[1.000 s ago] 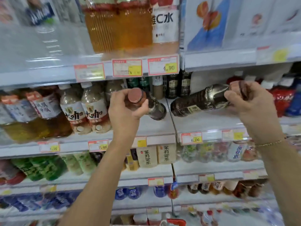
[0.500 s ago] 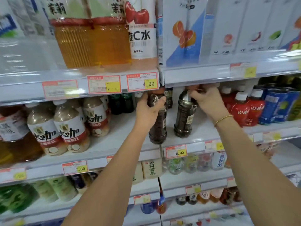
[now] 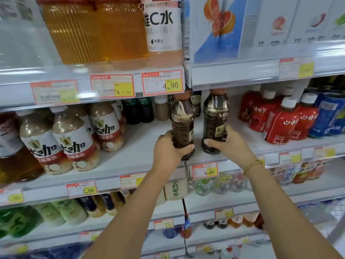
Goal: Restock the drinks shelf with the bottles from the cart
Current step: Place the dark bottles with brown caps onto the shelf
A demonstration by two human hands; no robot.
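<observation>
Here the left hand point(image 3: 170, 148) wraps the lower body of a dark brown plastic coffee bottle point(image 3: 182, 126), and the right hand point(image 3: 227, 144) wraps a matching bottle point(image 3: 214, 118) just beside it. Below the left grip, the base seems to sit at the front lip of the white shelf point(image 3: 141, 146). Released there, it could topple forward.

White middle shelf point(image 3: 141, 148) across the view, milky coffee bottles point(image 3: 74, 146) standing left, dark green bottles point(image 3: 139, 111) at the back, left dark bottle point(image 3: 182, 126) upright at the front lip, right dark bottle point(image 3: 215, 116) just beside it, red white-capped bottles point(image 3: 280, 124) further right, blue cans point(image 3: 329, 114) at the far end, price tags point(image 3: 205, 170) along the edge.
</observation>
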